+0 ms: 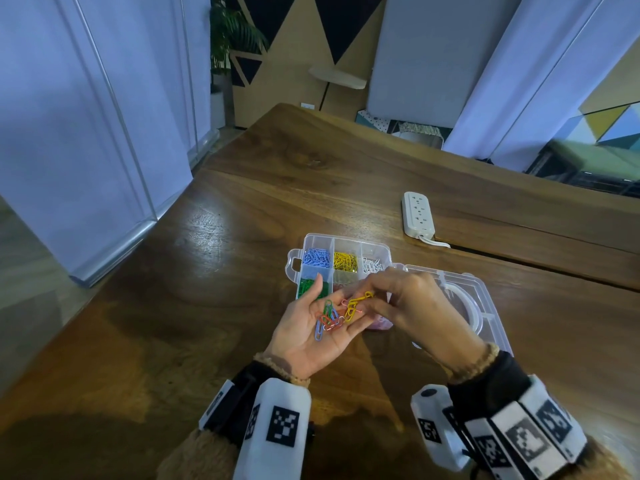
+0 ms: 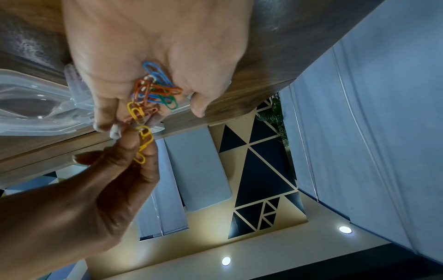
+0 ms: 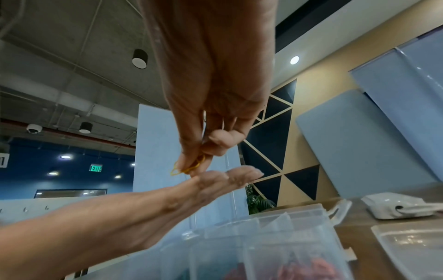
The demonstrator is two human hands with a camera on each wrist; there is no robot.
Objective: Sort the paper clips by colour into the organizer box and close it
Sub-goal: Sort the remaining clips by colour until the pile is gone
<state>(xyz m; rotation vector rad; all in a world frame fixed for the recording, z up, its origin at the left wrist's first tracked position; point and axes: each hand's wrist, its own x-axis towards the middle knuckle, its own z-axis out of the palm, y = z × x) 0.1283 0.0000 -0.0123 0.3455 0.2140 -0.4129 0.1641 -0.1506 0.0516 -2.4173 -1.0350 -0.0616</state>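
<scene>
My left hand point(image 1: 311, 327) lies palm up over the near edge of the clear organizer box point(image 1: 311, 242), with fingers relaxed. A small mixed pile of paper clips point(image 1: 329, 318) rests in the palm: blue, green, orange and yellow. My right hand point(image 1: 408, 306) pinches yellow paper clips point(image 1: 362, 297) between thumb and fingertips, just above the left fingers. In the left wrist view the yellow clips point(image 2: 143, 145) hang from the right hand's fingertips beside the pile point(image 2: 155, 91). The box holds blue, yellow, white and green clips in separate compartments. Its lid point(image 1: 478, 299) lies open to the right.
A white power strip point(image 1: 418, 213) with its cable lies on the wooden table point(image 1: 207, 271) behind the box. White partition panels stand at the left and the back right. The table's far edge runs behind the strip.
</scene>
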